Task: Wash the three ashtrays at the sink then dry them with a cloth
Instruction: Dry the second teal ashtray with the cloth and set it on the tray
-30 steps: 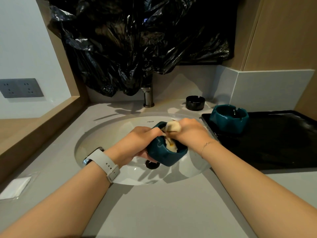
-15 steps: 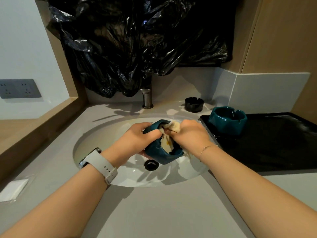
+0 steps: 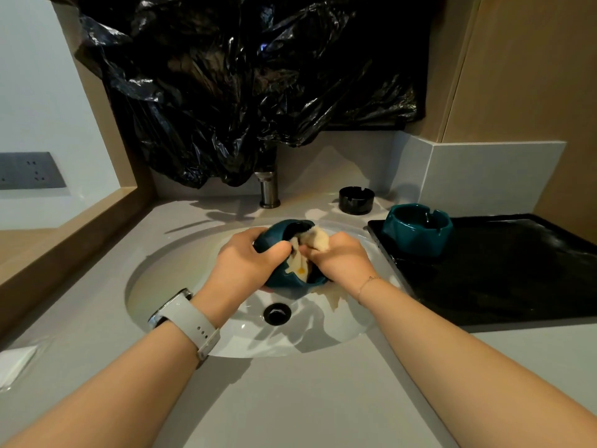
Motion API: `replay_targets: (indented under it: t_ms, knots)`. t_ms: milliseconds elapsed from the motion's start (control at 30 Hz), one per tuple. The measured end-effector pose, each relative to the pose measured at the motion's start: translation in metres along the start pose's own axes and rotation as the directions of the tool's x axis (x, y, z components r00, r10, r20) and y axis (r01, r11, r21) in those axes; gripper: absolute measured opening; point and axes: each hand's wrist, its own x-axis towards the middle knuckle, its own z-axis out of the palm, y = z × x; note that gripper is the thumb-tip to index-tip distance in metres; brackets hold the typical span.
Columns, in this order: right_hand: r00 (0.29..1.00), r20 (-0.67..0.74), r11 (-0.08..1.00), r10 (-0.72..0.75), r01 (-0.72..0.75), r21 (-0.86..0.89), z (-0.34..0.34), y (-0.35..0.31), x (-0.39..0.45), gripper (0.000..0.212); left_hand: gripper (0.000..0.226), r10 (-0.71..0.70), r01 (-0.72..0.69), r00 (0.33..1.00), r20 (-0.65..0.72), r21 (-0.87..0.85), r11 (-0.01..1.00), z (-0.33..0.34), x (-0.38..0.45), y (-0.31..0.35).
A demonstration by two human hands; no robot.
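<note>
Your left hand [image 3: 245, 263] gripping the tilted teal ceramic ashtray [image 3: 277, 236] over the white oval sink [image 3: 181, 270], your right hand [image 3: 342, 260] clutching the cream cloth [image 3: 315, 239] inside it

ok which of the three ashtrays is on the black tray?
The teal ashtray at the tray's back-left corner. The black ashtray sits on the counter; the other teal one is held over the sink.
</note>
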Motion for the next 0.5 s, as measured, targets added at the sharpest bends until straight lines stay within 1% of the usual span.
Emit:
replay_targets:
  t_ms: [33, 67, 100, 133, 167, 200, 233, 267, 300, 333, 367, 400, 433, 467, 500]
  knots:
    - [1.0, 0.025, 1.0, 0.008, -0.009, 0.019, 0.002, 0.001, -0.001, 0.04, 0.029, 0.029, -0.028, 0.999, -0.029, 0.04, 0.999, -0.001, 0.0, -0.001]
    - [0.995, 0.089, 0.995, 0.05, -0.058, 0.084, 0.004, 0.001, -0.002, 0.034, 0.032, 0.062, -0.057, 0.996, -0.057, 0.079, 0.995, -0.001, 0.0, -0.001]
    - [0.978, 0.18, 0.973, 0.105, -0.139, 0.185, 0.007, 0.0, -0.005, 0.028, 0.034, 0.094, -0.084, 0.992, -0.084, 0.116, 0.99, -0.001, -0.001, -0.002]
    - [0.948, 0.285, 0.921, 0.143, -0.233, 0.312, 0.009, -0.001, -0.007, 0.027, 0.036, 0.124, -0.108, 0.986, -0.108, 0.143, 0.984, -0.001, -0.002, -0.003]
    - [0.917, 0.369, 0.841, 0.153, -0.317, 0.439, 0.012, -0.001, -0.007, 0.032, 0.039, 0.144, -0.122, 0.98, -0.135, 0.157, 0.98, 0.0, -0.003, -0.004]
    - [0.889, 0.436, 0.738, 0.142, -0.389, 0.551, 0.014, -0.001, -0.009, 0.034, 0.042, 0.161, -0.135, 0.973, -0.165, 0.158, 0.978, 0.0, -0.003, -0.005]
    - [0.863, 0.492, 0.63, 0.113, -0.445, 0.636, 0.015, -0.003, -0.012, 0.032, 0.045, 0.186, -0.157, 0.963, -0.197, 0.156, 0.975, 0.001, -0.004, -0.005]
    - [0.839, 0.539, 0.532, 0.078, -0.492, 0.689, 0.016, -0.004, -0.015, 0.027, 0.047, 0.218, -0.187, 0.951, -0.219, 0.154, 0.97, 0.002, -0.005, -0.005]
    - [0.824, 0.563, 0.465, 0.061, -0.522, 0.715, 0.019, -0.005, -0.016, 0.022, 0.048, 0.245, -0.214, 0.942, -0.23, 0.152, 0.965, 0.002, -0.007, -0.004]
    - [0.822, 0.567, 0.44, 0.057, -0.531, 0.725, 0.021, -0.006, -0.016, 0.021, 0.048, 0.259, -0.23, 0.938, -0.229, 0.144, 0.962, 0.003, -0.007, -0.004]
    - [0.841, 0.534, 0.472, 0.087, -0.507, 0.721, 0.022, -0.007, -0.015, 0.024, 0.047, 0.257, -0.233, 0.941, -0.221, 0.129, 0.964, 0.003, -0.007, -0.004]
    - [0.874, 0.466, 0.549, 0.134, -0.457, 0.7, 0.023, -0.008, -0.014, 0.029, 0.046, 0.247, -0.229, 0.946, -0.209, 0.107, 0.967, 0.003, -0.007, -0.005]
    - [0.917, 0.355, 0.678, 0.181, -0.378, 0.63, 0.022, -0.009, -0.012, 0.028, 0.044, 0.235, -0.224, 0.952, -0.196, 0.078, 0.971, 0.004, -0.006, -0.005]
    - [0.957, 0.214, 0.814, 0.194, -0.279, 0.509, 0.019, -0.011, -0.011, 0.021, 0.041, 0.222, -0.219, 0.957, -0.184, 0.035, 0.975, 0.004, -0.006, -0.005]
    - [0.986, 0.075, 0.912, 0.149, -0.166, 0.374, 0.014, -0.012, -0.011, 0.016, 0.038, 0.207, -0.213, 0.963, -0.173, -0.017, 0.977, 0.003, -0.005, -0.003]
